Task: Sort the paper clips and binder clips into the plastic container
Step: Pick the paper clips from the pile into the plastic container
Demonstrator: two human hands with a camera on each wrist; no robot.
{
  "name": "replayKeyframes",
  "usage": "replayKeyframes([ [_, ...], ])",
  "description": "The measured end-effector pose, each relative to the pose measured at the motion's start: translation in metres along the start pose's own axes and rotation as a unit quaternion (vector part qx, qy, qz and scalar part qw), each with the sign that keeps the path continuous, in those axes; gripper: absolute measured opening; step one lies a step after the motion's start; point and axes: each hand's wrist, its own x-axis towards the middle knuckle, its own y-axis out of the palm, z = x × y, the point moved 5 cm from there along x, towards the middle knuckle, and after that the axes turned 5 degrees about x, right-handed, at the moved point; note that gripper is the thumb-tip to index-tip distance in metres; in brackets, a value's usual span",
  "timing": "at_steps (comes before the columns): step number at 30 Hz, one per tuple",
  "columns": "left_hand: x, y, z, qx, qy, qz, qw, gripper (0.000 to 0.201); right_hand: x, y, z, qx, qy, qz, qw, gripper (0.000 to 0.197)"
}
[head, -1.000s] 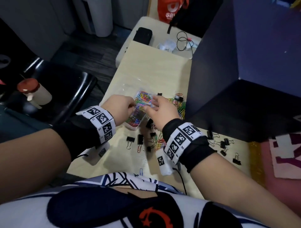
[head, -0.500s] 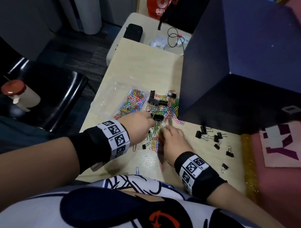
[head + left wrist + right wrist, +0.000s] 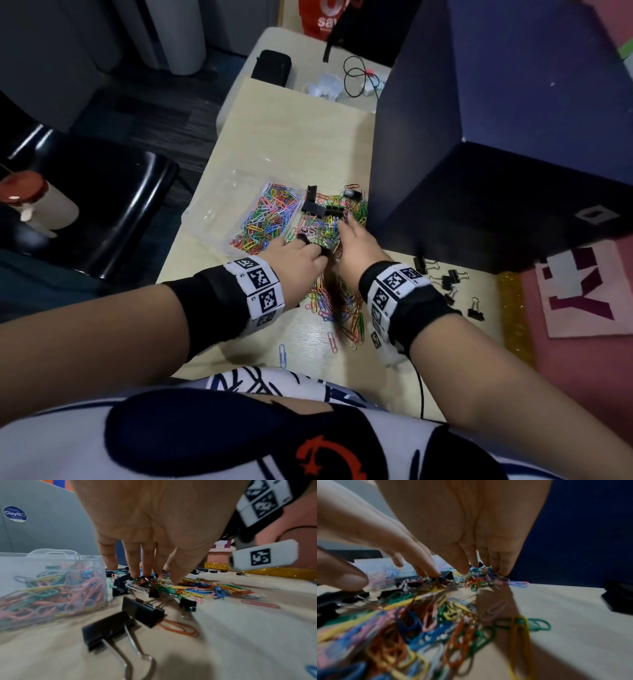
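Paper clips (image 3: 337, 310) litter the beige desk (image 3: 291, 144); both hands' straight fingers touch them.

Plastic container (image 3: 219, 219) lies left of the clip pile (image 3: 329, 226) on the table (image 3: 294, 137).

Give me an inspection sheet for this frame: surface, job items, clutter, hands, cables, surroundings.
Surface: pale wooden tabletop, bare at the far end.
Job's things: clear plastic container left of centre, part-filled with coloured paper clips; loose pile of coloured paper clips mixed with large black binder clips beside it; small black binder clips scattered at right.
Clutter: single blue paper clip near the table edge.
Grippers: left hand and right hand both have fingertips down in the pile; grasp not discernible.
Cables: black cable looped on the far table.
Surroundings: dark blue box at right, black chair at left, black pouch beyond.
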Motion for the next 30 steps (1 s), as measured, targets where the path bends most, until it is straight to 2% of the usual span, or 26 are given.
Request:
replayKeyframes([
  [3, -0.003, 0.001, 0.001, 0.014, -0.008, -0.003, 1.000, 0.049, -0.001, 0.010, -0.004, -0.034, -0.009, 0.028, 0.999, 0.072],
  [8, -0.001, 0.000, 0.001, 0.015, -0.026, 0.028, 0.999, 0.053, -0.036, 0.016, -0.004, -0.042, -0.001, 0.079, 0.996, 0.081],
  [12, 0.001, -0.002, -0.001, 0.004, -0.028, 0.043, 0.999, 0.046, -0.054, 0.012, -0.003, -0.086, 0.021, 0.098, 0.991, 0.063],
  [14, -0.001, -0.004, -0.002, 0.001, -0.028, 0.042, 0.999, 0.044, -0.051, 0.004, -0.002, -0.069, 0.038, 0.080, 0.994, 0.053],
  [17, -0.004, -0.007, -0.006, -0.007, -0.021, 0.039, 0.999, 0.041, -0.035, -0.016, 0.000, -0.002, 0.037, -0.013, 0.999, 0.039],
  [19, -0.006, -0.009, -0.010, -0.017, -0.009, 0.027, 0.999, 0.039, -0.020, -0.019, 0.000, 0.027, 0.028, -0.028, 0.999, 0.046],
  [21, -0.009, -0.010, -0.014, -0.031, 0.001, 0.022, 0.999, 0.037, -0.009, -0.011, -0.001, 0.026, 0.020, 0.021, 0.999, 0.061],
  [23, -0.011, -0.009, -0.017, -0.042, 0.004, 0.027, 0.999, 0.038, -0.008, 0.001, -0.003, -0.007, 0.004, 0.059, 0.998, 0.067],
  [26, -0.011, -0.009, -0.018, -0.050, 0.011, 0.039, 0.998, 0.043, -0.020, 0.011, -0.010, -0.031, -0.031, 0.045, 0.998, 0.064],
  [28, -0.009, -0.008, -0.019, -0.042, 0.024, 0.050, 0.998, 0.055, -0.032, 0.015, -0.017, -0.031, -0.038, 0.055, 0.997, 0.066],
  [30, -0.005, -0.006, -0.021, -0.028, 0.032, 0.060, 0.997, 0.069, -0.041, 0.012, -0.025, -0.021, -0.038, 0.063, 0.997, 0.060],
])
